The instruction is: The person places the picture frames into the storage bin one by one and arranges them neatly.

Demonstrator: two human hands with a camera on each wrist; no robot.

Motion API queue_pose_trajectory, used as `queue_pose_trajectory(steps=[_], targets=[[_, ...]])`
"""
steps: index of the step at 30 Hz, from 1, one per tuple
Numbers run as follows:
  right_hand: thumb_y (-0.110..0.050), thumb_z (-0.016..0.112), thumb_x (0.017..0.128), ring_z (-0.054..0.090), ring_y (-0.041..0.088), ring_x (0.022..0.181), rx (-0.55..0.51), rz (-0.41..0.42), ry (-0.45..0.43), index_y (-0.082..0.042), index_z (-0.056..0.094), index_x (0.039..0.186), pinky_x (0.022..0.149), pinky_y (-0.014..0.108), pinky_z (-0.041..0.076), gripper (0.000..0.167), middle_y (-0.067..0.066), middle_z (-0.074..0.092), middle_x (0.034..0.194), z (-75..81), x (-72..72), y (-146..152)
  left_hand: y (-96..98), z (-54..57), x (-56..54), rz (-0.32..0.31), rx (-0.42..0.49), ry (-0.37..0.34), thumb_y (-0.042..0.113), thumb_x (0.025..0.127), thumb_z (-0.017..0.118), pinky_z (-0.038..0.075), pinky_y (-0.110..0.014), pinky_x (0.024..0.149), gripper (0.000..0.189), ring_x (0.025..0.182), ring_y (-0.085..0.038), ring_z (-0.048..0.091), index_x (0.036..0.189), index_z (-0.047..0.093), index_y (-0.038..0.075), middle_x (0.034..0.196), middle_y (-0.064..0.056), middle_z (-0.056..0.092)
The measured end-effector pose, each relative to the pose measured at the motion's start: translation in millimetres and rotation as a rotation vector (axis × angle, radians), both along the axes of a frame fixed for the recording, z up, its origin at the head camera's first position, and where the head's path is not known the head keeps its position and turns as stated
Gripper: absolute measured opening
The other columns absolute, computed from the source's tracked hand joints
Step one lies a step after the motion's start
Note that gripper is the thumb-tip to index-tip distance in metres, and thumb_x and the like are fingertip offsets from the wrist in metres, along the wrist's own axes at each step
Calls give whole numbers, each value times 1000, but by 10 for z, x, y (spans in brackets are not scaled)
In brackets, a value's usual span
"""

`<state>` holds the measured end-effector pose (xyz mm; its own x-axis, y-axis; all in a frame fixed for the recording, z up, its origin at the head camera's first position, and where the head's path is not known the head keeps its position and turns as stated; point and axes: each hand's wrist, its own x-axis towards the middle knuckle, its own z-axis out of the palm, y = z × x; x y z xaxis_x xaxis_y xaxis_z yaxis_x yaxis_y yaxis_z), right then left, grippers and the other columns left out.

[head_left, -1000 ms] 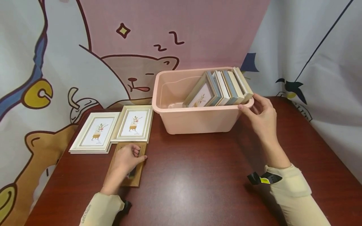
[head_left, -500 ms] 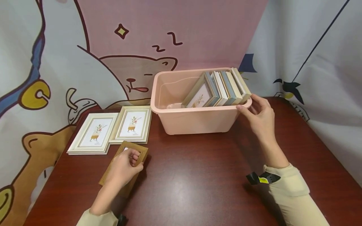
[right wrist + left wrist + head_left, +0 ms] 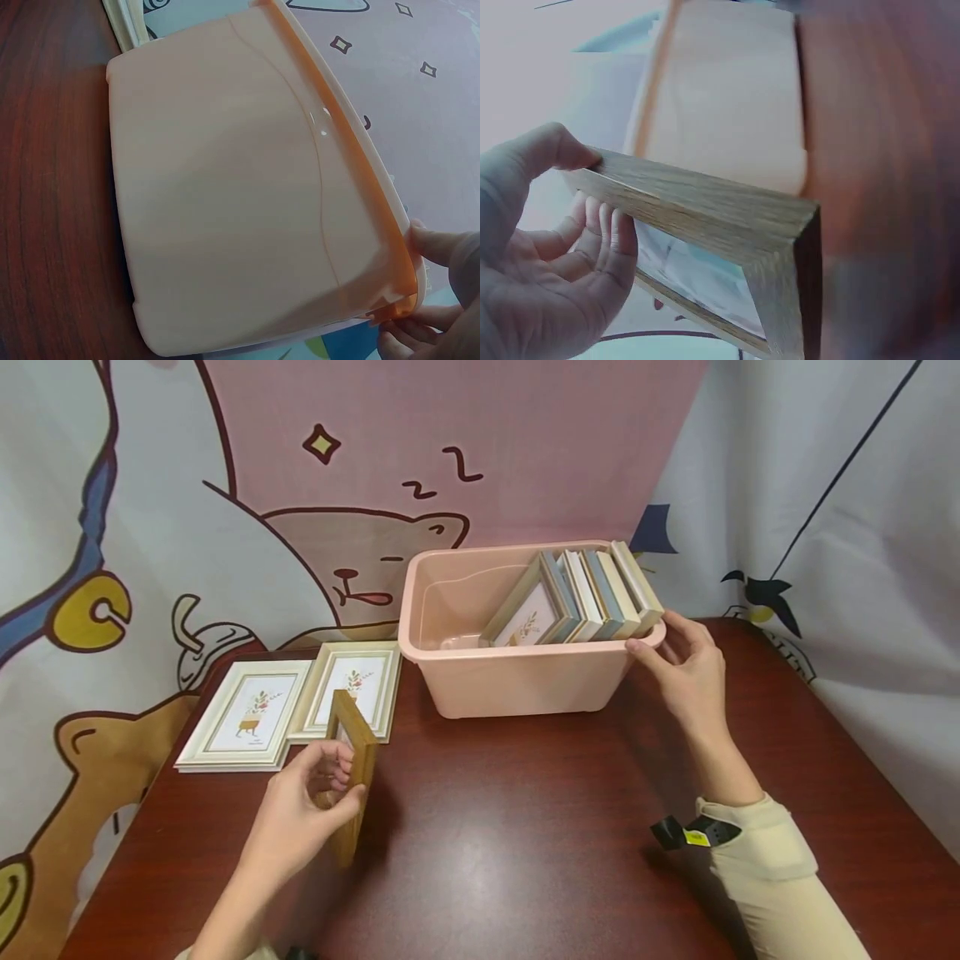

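Observation:
My left hand (image 3: 296,814) pinches a brown wooden picture frame (image 3: 363,760) by one edge, thumb on the outer side and fingers on the inner side. The frame stands on its side, tilted, above the table; the left wrist view shows its wood-grain corner (image 3: 772,240) close up. With thumb and fingers, my right hand (image 3: 690,681) grips the right end of a pink plastic bin's (image 3: 525,681) rim. Inside the bin, several picture frames (image 3: 592,597) lean in a row toward the right end. Two cream picture frames (image 3: 281,672) lie face up at the left.
The dark red-brown table (image 3: 495,835) stretches in front of the bin. A curtain with cartoon prints (image 3: 555,452) hangs right behind the bin and along both sides. The bin's left part shows bare floor and wall (image 3: 442,602).
My left hand has lifted the brown picture frame off the table and turned it from lying flat to standing on its side. The right hand stays on the bin's rim.

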<state>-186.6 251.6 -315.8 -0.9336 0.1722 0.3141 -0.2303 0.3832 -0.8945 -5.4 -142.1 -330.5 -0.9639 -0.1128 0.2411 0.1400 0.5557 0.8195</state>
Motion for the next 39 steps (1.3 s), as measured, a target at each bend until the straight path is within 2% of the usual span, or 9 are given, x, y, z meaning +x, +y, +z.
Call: queue_pose_trajectory(steps=[5,9,13,17,22,28,33,36,39], targets=[[-15,78,86,57,13,129,-11,-2,-2,-5,54,143,104,19,47,63,7,52,134,0,0,-1,7,133,-28,-75,95,149,-16,76,71,53,-14,72,35,81,-5,56,105,57,-2,89,0,57],[-14,78,86,57,12,129,-15,-3,-7,-6,54,143,105,20,47,62,8,52,136,1,0,-1,35,263,-82,-108,186,223,-21,76,68,53,-12,78,36,84,-5,58,105,55,-4,91,5,58],[-12,78,86,56,14,131,-31,3,-16,-6,53,144,106,22,47,63,9,51,139,-6,-9,8,76,390,-153,-134,286,265,-24,75,65,55,-13,79,41,86,-5,62,104,57,4,96,3,59],[-11,78,86,55,15,132,-42,6,-18,-7,53,144,108,25,47,63,8,51,139,-13,-16,10,111,520,-227,-152,336,297,-24,76,64,56,-14,79,48,89,-6,64,105,58,13,102,2,61],[-11,78,86,55,14,131,-41,6,-13,-8,54,143,108,26,47,63,7,52,137,-8,-6,8,169,691,-351,-203,374,374,-25,76,63,55,-16,86,49,93,-8,64,107,58,13,104,1,63],[-13,78,86,54,15,131,-28,5,-9,-9,53,144,107,24,46,63,8,51,138,24,0,2,302,930,-599,-252,401,444,-25,76,61,55,-20,90,47,96,-11,63,107,58,10,103,0,61],[-13,78,86,53,16,133,-21,7,-7,-9,52,145,109,27,46,64,10,51,141,44,-24,8,470,1106,-862,-281,369,489,-22,77,61,57,-22,88,38,96,-13,63,110,55,-4,104,2,59],[-15,77,87,52,18,134,-4,11,-14,-8,50,146,109,29,46,65,11,50,143,33,-7,18,595,1132,-1006,-285,363,475,-19,79,60,57,-23,90,36,101,-13,62,112,53,-6,108,0,55],[-17,77,88,52,18,134,31,10,-29,-8,49,147,108,28,45,66,12,49,144,-5,46,30,724,1059,-1158,-274,377,414,-16,80,60,57,-25,93,37,111,-16,59,114,51,-6,115,-5,50]])
